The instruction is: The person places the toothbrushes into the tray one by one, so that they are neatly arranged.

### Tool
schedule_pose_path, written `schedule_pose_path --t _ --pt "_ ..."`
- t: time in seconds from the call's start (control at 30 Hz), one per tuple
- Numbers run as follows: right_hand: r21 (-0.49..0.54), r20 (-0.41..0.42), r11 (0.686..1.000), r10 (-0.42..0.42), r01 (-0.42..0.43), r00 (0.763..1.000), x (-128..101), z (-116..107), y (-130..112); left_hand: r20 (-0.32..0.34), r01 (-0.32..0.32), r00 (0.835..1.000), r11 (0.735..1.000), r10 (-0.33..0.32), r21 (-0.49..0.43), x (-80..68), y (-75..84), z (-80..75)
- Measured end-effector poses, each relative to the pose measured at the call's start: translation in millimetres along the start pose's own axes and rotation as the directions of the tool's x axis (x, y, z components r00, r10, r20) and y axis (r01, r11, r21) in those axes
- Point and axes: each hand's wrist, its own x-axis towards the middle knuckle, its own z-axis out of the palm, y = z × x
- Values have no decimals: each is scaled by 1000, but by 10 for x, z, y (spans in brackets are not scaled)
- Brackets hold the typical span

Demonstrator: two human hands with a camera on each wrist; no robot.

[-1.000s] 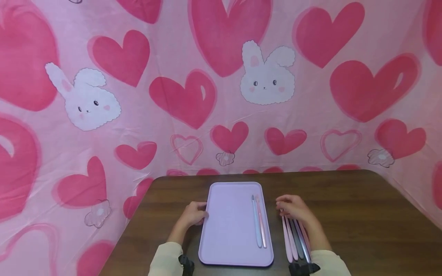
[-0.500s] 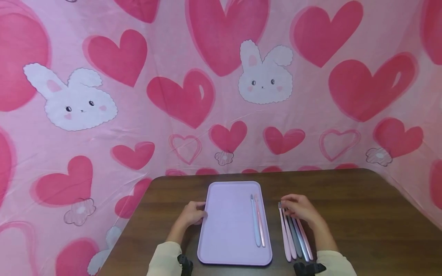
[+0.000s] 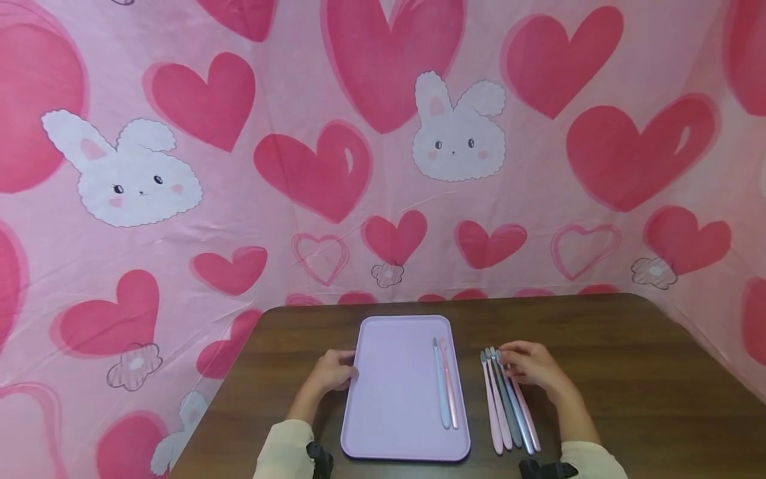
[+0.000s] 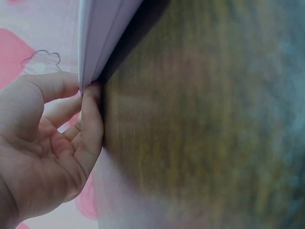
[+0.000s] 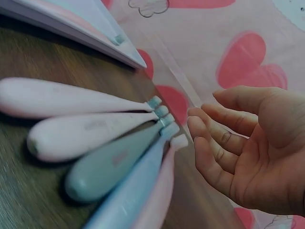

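Five toothbrushes (image 3: 507, 403) lie side by side on the brown table (image 3: 628, 392), fanned so their heads bunch together at the far end and their handles spread toward the person. From the left they run pink, pink, grey-green, pale blue and pink. The right hand (image 3: 531, 366) rests at about 1 o'clock from the bunch, its fingertips (image 5: 195, 125) just beside the brush heads; in the right wrist view the fingers are loosely bent and slightly apart, the palm bare, holding nothing, and whether a fingertip touches the nearest head I cannot tell.

At 9 o'clock from the bunch, near it but apart, sits a lilac tray (image 3: 389, 372), long side running away from the person. Two more toothbrushes lie along the tray's right edge, a blue one (image 3: 441, 386) and a pink one (image 3: 449, 386), touching or nearly so, heads pointing to 12 o'clock.

The left hand (image 3: 332, 374) is at the tray's left rim, roughly at 9 o'clock of the tray. In the left wrist view the thumb (image 4: 57, 86) lies over the rim and the curled fingers come up beneath it, pinching the edge.

A pink cloth (image 3: 299, 166) printed with hearts and white rabbits hangs behind the table.
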Motion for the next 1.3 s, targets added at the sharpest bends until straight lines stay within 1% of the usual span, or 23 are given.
schedule_pose_path --t 0.17,0.23,0.4,0.47,0.63,0.93,1.3 --pt "-29 -19 1000 8 -8 1000 -28 -69 29 -1 1 1000 1000 -1 7 2 -25 4" --pt "-33 -25 999 23 -24 999 -36 -91 34 2 -2 1000 1000 2 10 5 -32 1" --pt "-21 -12 998 54 -54 998 -46 -136 62 6 -5 1000 1000 5 10 17 -44 -1" --pt "-22 0 998 52 -52 999 -50 -152 79 7 -3 1000 1000 3 8 17 -47 1" --pt "-28 -3 997 65 -65 998 -61 -178 118 7 0 1000 1000 0 5 11 -45 -2" --pt "-18 9 993 119 -119 993 -71 -166 182 0 -4 1000 1000 4 -2 -1 -37 3" --pt "-34 23 995 97 -96 995 -77 -143 229 6 -13 1000 1000 13 -2 -5 -36 -5"
